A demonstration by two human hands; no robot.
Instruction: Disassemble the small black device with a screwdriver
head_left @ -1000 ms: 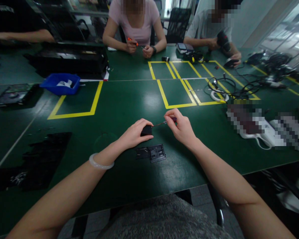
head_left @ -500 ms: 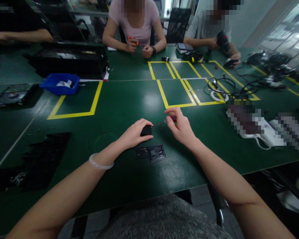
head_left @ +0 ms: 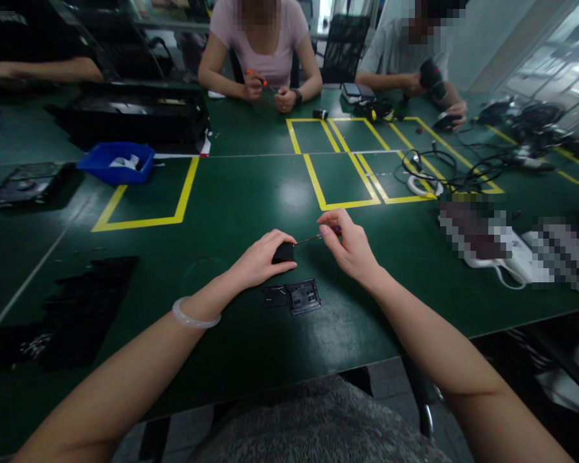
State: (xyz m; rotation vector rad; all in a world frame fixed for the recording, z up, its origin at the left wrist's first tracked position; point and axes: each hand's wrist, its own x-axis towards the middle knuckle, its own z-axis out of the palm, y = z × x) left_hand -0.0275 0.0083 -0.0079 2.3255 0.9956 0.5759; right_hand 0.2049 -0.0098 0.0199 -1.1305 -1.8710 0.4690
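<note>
My left hand [head_left: 260, 258] is closed around a small black box-shaped part [head_left: 284, 253], thumb on the near side and fingers over the far side. In my right hand [head_left: 346, 243] is a screwdriver [head_left: 311, 239], its handle pinched between thumb and fingers. The thin shaft points left, and its tip meets the right edge of the black part. Just below, two flat black plastic pieces [head_left: 305, 296] lie side by side on the green table [head_left: 241, 212]. Small light bits, too tiny to identify, rest on the left piece.
A blue bin [head_left: 118, 164] with white pieces stands at left, near a dark device [head_left: 29, 183]. Black parts [head_left: 91, 308] lie at lower left. Tangled cables [head_left: 453, 167] and a white power strip [head_left: 525, 257] are at right. Co-workers sit across the table, one holding an orange-handled screwdriver [head_left: 258, 77].
My right hand has turned very slightly at the screwdriver handle. My left hand and the black part stay in place.
</note>
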